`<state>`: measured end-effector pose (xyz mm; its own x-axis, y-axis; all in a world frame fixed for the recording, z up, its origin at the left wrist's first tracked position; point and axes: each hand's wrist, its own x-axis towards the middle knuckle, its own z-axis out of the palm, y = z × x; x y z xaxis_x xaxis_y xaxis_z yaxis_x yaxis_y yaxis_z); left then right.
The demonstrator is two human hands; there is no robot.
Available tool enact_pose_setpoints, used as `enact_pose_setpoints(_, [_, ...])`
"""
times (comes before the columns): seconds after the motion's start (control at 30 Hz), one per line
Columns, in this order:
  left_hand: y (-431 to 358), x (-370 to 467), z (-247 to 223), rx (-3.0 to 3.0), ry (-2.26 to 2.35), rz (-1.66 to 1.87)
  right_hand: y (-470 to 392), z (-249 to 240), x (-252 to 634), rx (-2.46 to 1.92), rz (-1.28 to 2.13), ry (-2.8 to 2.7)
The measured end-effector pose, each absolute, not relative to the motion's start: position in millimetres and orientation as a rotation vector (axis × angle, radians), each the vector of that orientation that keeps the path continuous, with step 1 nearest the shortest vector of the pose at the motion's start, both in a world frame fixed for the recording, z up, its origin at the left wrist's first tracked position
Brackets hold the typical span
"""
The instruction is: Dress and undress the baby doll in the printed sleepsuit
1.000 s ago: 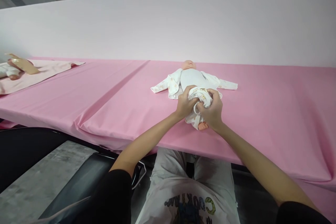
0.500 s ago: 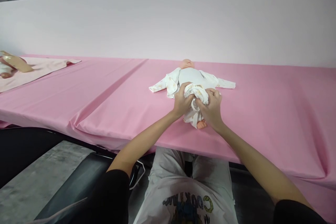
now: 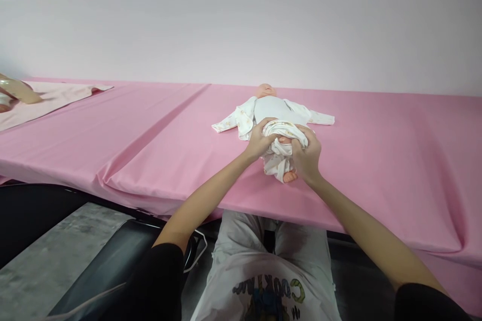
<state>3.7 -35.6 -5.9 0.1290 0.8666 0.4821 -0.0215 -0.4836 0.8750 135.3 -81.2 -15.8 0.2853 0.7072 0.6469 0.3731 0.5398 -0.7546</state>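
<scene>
A baby doll (image 3: 266, 91) lies on its back on the pink-covered table, its head toward the wall. It wears a white patterned long-sleeved top (image 3: 245, 115), open at the front over a white torso. Bunched at its legs are white baby pants (image 3: 283, 127), gripped on the left edge by my left hand (image 3: 259, 141) and on the right edge by my right hand (image 3: 308, 154). Between my hands the waistband is stretched wide, and a bit of skin-coloured doll shows inside. One doll foot (image 3: 289, 176) sticks out below the cloth.
The pink sheet (image 3: 165, 130) covers the long table and has raised folds. At the far left, part of another doll (image 3: 20, 91) rests on a pale pink cloth (image 3: 71, 94). A white partition (image 3: 241, 35) stands behind. A black chair (image 3: 109, 261) is at my left.
My right hand has moved slightly right, widening the waistband of the pants. Part of the doll now shows in the opening. The view has shifted a little.
</scene>
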Motion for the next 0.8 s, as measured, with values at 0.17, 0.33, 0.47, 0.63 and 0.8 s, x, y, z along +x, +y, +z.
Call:
enact_pose_setpoints(0.17, [-31.1,-0.1,-6.9,1.473,0.754,1.24,-76.9,-17.5,140.2,-0.996,0.264,-1.299])
enact_pose_setpoints(0.33, [-30.1,-5.9,-3.5,1.317,0.634,1.05,-76.6,-16.8,141.2,-0.996,0.441,-1.149])
enact_pose_setpoints(0.47, [-29.9,-11.0,-2.2,1.295,0.56,0.979,-76.9,-13.9,140.8,-1.004,0.515,-1.037])
enact_pose_setpoints(0.63, [-25.0,-17.9,-5.5,1.381,0.52,0.958,-74.3,-14.3,141.9,-0.992,0.52,-1.074])
enact_pose_setpoints(0.8, [-19.5,-22.9,-8.6,1.458,0.53,0.966,-71.8,-19.3,143.2,-0.938,0.422,-1.218])
